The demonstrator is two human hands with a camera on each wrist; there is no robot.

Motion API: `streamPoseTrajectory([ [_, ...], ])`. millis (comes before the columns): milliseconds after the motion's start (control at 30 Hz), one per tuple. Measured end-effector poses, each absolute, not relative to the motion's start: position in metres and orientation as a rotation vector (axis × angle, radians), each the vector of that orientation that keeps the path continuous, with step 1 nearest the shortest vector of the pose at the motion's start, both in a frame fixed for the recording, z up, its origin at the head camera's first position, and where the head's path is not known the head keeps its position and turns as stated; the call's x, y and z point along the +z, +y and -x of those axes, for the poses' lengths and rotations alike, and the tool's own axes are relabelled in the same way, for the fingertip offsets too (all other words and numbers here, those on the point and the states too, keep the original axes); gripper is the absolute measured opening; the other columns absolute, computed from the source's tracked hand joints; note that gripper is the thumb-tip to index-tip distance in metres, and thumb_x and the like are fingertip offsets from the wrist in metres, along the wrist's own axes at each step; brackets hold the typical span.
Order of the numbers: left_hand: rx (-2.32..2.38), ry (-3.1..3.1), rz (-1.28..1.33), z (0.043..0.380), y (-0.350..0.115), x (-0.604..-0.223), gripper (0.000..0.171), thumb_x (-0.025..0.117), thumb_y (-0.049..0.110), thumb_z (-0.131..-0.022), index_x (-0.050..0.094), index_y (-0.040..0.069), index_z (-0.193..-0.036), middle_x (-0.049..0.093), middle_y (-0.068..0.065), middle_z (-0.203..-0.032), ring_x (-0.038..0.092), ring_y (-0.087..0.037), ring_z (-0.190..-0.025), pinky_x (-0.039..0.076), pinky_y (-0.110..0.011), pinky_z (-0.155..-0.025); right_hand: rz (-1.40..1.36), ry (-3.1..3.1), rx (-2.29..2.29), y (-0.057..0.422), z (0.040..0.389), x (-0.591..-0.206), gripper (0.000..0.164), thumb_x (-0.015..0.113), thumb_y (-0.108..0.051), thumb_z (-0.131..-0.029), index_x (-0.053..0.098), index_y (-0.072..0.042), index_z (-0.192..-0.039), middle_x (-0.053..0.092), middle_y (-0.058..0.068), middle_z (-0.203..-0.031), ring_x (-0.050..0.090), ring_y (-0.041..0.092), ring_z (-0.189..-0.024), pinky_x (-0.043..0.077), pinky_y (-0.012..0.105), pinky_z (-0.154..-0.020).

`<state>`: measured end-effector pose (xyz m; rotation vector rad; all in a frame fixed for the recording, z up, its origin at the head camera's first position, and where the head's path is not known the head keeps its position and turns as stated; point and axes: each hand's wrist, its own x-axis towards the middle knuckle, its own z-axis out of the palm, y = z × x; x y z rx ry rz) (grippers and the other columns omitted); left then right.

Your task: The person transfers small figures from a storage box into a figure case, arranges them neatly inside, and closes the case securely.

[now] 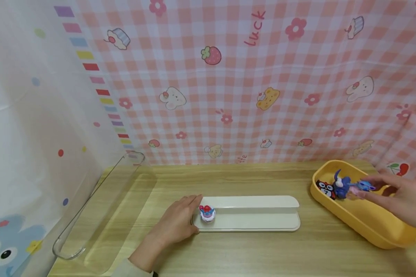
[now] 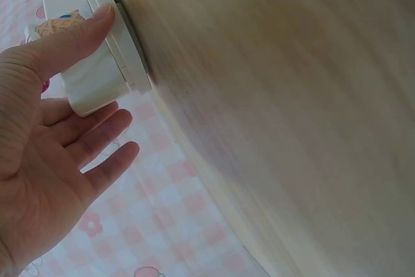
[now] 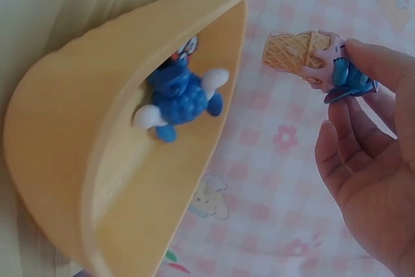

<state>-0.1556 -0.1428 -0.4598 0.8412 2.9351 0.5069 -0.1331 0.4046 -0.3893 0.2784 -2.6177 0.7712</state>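
My right hand (image 1: 398,196) pinches an ice-cream-cone figurine (image 3: 308,56) between thumb and fingers; it has a waffle cone, pink icing and a blue creature on top. In the head view it is held over the yellow bin (image 1: 353,223). Inside that bin lie a blue figurine with white hands (image 3: 185,95) and a red-and-black owl-faced figurine (image 1: 325,188). My left hand (image 1: 180,217) grips the left end of a long white stepped display stand (image 1: 253,221), thumb at its front edge and fingers behind. A small figurine with a red-and-blue top (image 1: 207,213) stands on the stand's left end.
A clear plastic cover (image 1: 100,215) lies on the wooden table (image 1: 249,254) at the left. Pink checked cloth (image 1: 235,84) hangs along the back, and a white patterned cloth (image 1: 31,127) hangs on the left side.
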Motion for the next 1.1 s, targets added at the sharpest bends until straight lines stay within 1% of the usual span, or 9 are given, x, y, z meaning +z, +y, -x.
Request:
streamPoseTrajectory([
  [167, 0.503, 2.939, -0.843, 0.156, -0.142, -0.461, 0.095, 0.097, 0.017, -0.073, 0.049, -0.003, -0.152, 0.058, -0.02, -0.147, 0.055, -0.038, -0.134, 0.046, -0.056, -0.112, -0.245, -2.642, 0.799, 0.393, 0.132, -0.382, 0.033, 0.094, -0.009, -0.076, 0.077, -0.002, -0.103, 0.059, -0.033, -0.091, 0.053, -0.011, -0.076, 0.046, 0.008, -0.059],
  [267, 0.5, 2.94, -0.839, 0.156, -0.142, -0.46, 0.095, 0.097, 0.018, -0.073, 0.049, -0.003, -0.152, 0.058, -0.02, -0.147, 0.055, -0.038, -0.134, 0.046, -0.055, -0.112, -0.217, -2.658, 0.813, 0.386, 0.131, -0.378, 0.034, 0.094, -0.013, -0.077, 0.078, -0.002, -0.104, 0.058, -0.034, -0.092, 0.055, -0.01, -0.073, 0.047, 0.011, -0.056],
  [400, 0.498, 2.941, -0.833, 0.156, -0.141, -0.459, 0.095, 0.097, 0.018, -0.074, 0.049, -0.003, -0.152, 0.057, -0.02, -0.147, 0.054, -0.038, -0.135, 0.045, -0.055, -0.113, -0.239, -2.672, 0.824, 0.375, 0.13, -0.373, 0.033, 0.093, -0.014, -0.08, 0.078, -0.004, -0.107, 0.064, -0.023, -0.095, 0.057, -0.008, -0.075, 0.048, 0.014, -0.056],
  [467, 0.499, 2.94, -0.831, 0.156, -0.141, -0.459, 0.095, 0.097, 0.018, -0.074, 0.049, -0.003, -0.153, 0.057, -0.02, -0.148, 0.054, -0.038, -0.135, 0.045, -0.055, -0.113, -0.279, -2.662, 0.829, 0.369, 0.13, -0.372, 0.032, 0.092, -0.012, -0.08, 0.078, -0.003, -0.108, 0.068, -0.014, -0.095, 0.057, -0.008, -0.078, 0.048, 0.012, -0.06],
  [533, 0.501, 2.939, -0.834, 0.156, -0.141, -0.459, 0.095, 0.097, 0.017, -0.073, 0.049, -0.003, -0.152, 0.057, -0.02, -0.147, 0.054, -0.038, -0.135, 0.045, -0.055, -0.113, -0.313, -2.648, 0.836, 0.362, 0.13, -0.371, 0.032, 0.092, -0.011, -0.08, 0.078, -0.004, -0.108, 0.069, -0.012, -0.095, 0.056, -0.008, -0.081, 0.049, 0.01, -0.063],
  [700, 0.501, 2.938, -0.837, 0.156, -0.142, -0.458, 0.094, 0.097, 0.017, -0.074, 0.049, -0.004, -0.152, 0.058, -0.02, -0.147, 0.055, -0.037, -0.134, 0.046, -0.055, -0.112, -0.48, -2.55, 0.855, 0.345, 0.131, -0.37, 0.037, 0.093, 0.001, -0.074, 0.078, -0.006, -0.107, 0.07, -0.016, -0.095, 0.061, -0.005, -0.081, 0.05, 0.006, -0.07],
  [833, 0.505, 2.934, -0.836, 0.155, -0.142, -0.458, 0.095, 0.097, 0.017, -0.073, 0.049, -0.004, -0.152, 0.058, -0.02, -0.147, 0.055, -0.037, -0.135, 0.046, -0.054, -0.113, -0.589, -2.476, 0.877, 0.332, 0.131, -0.37, 0.045, 0.093, 0.01, -0.067, 0.078, -0.008, -0.106, 0.072, -0.011, -0.092, 0.064, -0.001, -0.078, 0.051, 0.008, -0.067],
  [1000, 0.507, 2.935, -0.847, 0.155, -0.142, -0.458, 0.096, 0.098, 0.016, -0.072, 0.049, -0.005, -0.152, 0.058, -0.019, -0.146, 0.055, -0.036, -0.134, 0.046, -0.052, -0.113, -0.639, -2.441, 0.907, 0.317, 0.132, -0.371, 0.049, 0.093, 0.012, -0.066, 0.079, -0.015, -0.104, 0.073, -0.008, -0.091, 0.064, 0.001, -0.076, 0.052, 0.009, -0.069],
  [1100, 0.505, 2.936, -0.846, 0.155, -0.142, -0.458, 0.095, 0.098, 0.016, -0.072, 0.049, -0.004, -0.152, 0.058, -0.019, -0.146, 0.055, -0.036, -0.134, 0.046, -0.052, -0.113, -0.66, -2.429, 0.868, 0.31, 0.134, -0.373, 0.049, 0.095, 0.008, -0.065, 0.078, -0.017, -0.104, 0.072, -0.009, -0.093, 0.062, 0.0, -0.077, 0.05, 0.008, -0.069],
])
